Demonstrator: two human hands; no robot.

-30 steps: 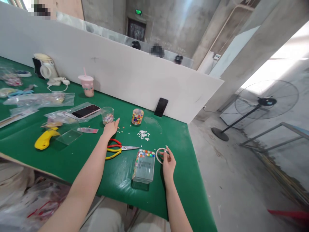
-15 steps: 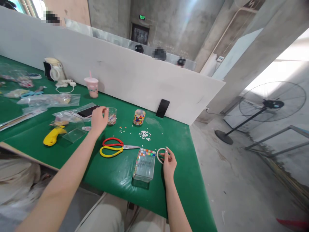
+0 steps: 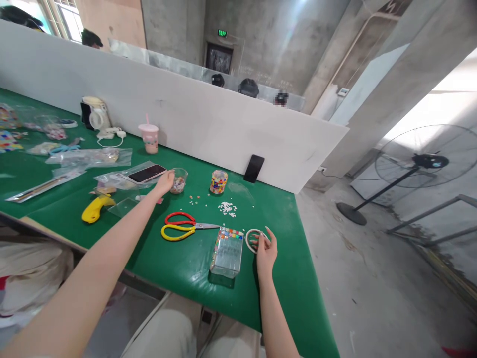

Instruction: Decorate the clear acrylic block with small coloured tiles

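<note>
My left hand (image 3: 166, 183) is at the left side of a clear cup (image 3: 180, 183) holding small coloured mosaic pieces; its fingers close on the cup's wall, partly hidden. A thin roll of white tape (image 3: 249, 247) is in my right hand (image 3: 267, 248), with fingers passing through the ring. Just left of it on the table stands a clear box (image 3: 228, 256), its top edge and left side covered with colourful mosaic tiles. Scissors (image 3: 181, 227) with one red and one yellow handle point at the box. Loose white pieces (image 3: 226, 208) lie scattered beyond it.
A mosaic-covered jar (image 3: 218, 182), a black phone (image 3: 254, 168) leaning on the white partition (image 3: 208, 119) and a pink cup (image 3: 149, 139) stand at the back. To the left lie a yellow tool (image 3: 96, 209), another phone (image 3: 147, 173) and plastic bags (image 3: 89, 157).
My left hand has lowered from above the clear cup's left rim to its side. My right hand stays beside the box with the tape. The view has shifted slightly.
</note>
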